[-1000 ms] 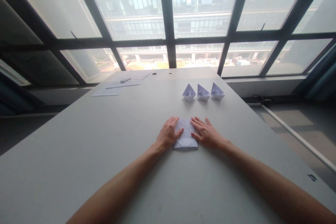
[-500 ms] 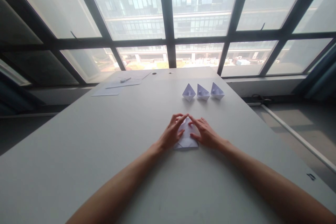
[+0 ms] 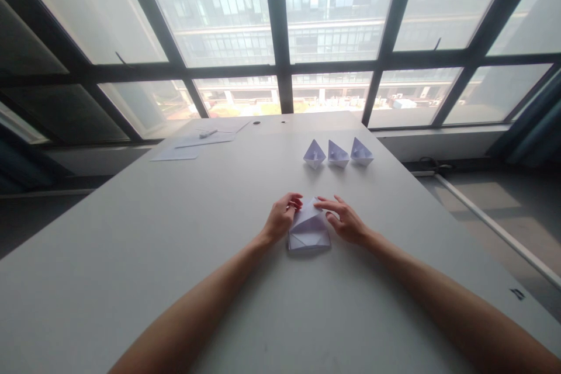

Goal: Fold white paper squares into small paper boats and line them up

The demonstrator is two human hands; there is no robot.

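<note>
Folded paper [image 3: 309, 232] lies on the worktop [image 3: 210, 204] at my 12 o'clock. Left hand [image 3: 280, 216], its 9 o'clock: curled, grip I cannot tell. Right hand [image 3: 347, 223], its 3 o'clock: open. Three paper boats [image 3: 338, 156] stand farther, 1 o'clock.

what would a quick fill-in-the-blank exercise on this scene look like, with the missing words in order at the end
1. Farther off on the smooth white tabletop, exactly ____ pointed white folded-paper shapes stand side by side.
2. The partly folded piece of white paper lies ____ the bare left hand and the bare right hand.
3. From the person's viewpoint, the flat white paper sheets lie to the ____ of the pointed shapes.

Missing words: three; between; left
</note>
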